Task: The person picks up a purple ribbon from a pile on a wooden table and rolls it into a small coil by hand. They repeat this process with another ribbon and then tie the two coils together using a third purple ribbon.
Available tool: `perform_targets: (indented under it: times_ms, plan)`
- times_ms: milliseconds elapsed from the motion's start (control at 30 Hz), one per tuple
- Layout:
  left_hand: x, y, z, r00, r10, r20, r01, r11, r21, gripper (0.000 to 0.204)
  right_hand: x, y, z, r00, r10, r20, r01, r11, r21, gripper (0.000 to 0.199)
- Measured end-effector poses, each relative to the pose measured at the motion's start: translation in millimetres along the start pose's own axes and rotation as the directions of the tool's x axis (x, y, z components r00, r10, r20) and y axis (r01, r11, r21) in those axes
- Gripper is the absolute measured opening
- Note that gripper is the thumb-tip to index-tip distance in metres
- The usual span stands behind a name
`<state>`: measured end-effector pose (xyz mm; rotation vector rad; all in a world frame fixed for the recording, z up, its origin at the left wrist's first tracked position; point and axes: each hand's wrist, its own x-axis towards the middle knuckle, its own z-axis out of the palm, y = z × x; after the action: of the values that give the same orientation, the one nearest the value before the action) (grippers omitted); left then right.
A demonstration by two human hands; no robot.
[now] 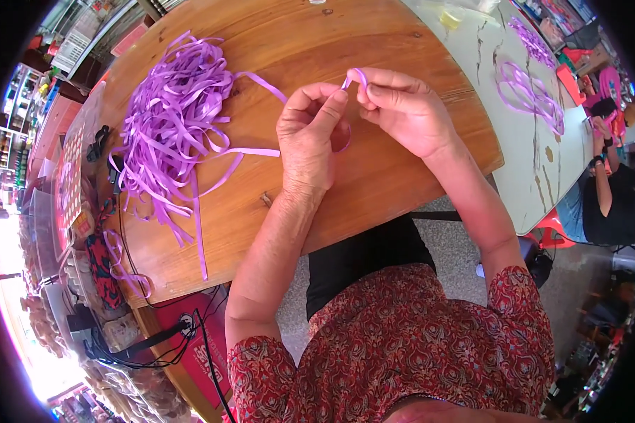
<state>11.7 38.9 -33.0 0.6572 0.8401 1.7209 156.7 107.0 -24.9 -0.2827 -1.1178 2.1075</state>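
At the far middle of the wooden table (388, 180), the left hand (310, 134) and the right hand (406, 109) were raised close together, each pinching a short section of narrow purple ribbon (360, 75) between thumb and forefinger. The section bent in a small arch from one pinch to the other, its general run being left to right. The tangled ribbon heap (176, 113) lay to the left of both hands, well apart from them; the left hand was the nearer. Two strands spanned the gap: the far strand (264, 83) slanted down toward the left wrist side, and the near strand (250, 151) ran almost level to that hand; whether either was continuous with the pinched section could not be told. To the right, looped ribbon (556, 121) lay on a white table (536, 162).
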Motion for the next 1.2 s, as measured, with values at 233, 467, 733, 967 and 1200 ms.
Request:
perform_targets:
  times_ms: [233, 467, 733, 967, 1200]
  plan:
    - [-2, 3, 3, 0.990, 0.129, -0.051, -0.112, 0.961, 0.254, 0.002, 7, 6, 12, 0.933, -0.361, 0.021, 0.252, 0.608, -0.753, 0.028]
    - [-3, 2, 6, 0.995, 0.094, -0.042, -0.077, 0.952, 0.297, 0.003, 7, 5, 15, 0.724, -0.524, 0.449, 0.401, -0.210, -0.892, 0.028]
    - [-5, 7, 8, 0.998, 0.040, -0.045, -0.032, 0.988, 0.154, 0.004, 4, 2, 15, 0.936, -0.350, 0.024, 0.231, 0.564, -0.793, 0.018]
    - [-6, 11, 7, 0.998, -0.040, -0.058, 0.048, 0.988, 0.146, 0.007, 3, -7, 18, 0.981, -0.185, 0.065, 0.170, 0.638, -0.751, 0.020]
    - [-7, 9, 5, 0.998, 0.041, -0.052, -0.022, 0.946, 0.323, 0.008, 6, -13, 10, 0.733, -0.298, 0.611, 0.486, -0.400, -0.777, 0.026]
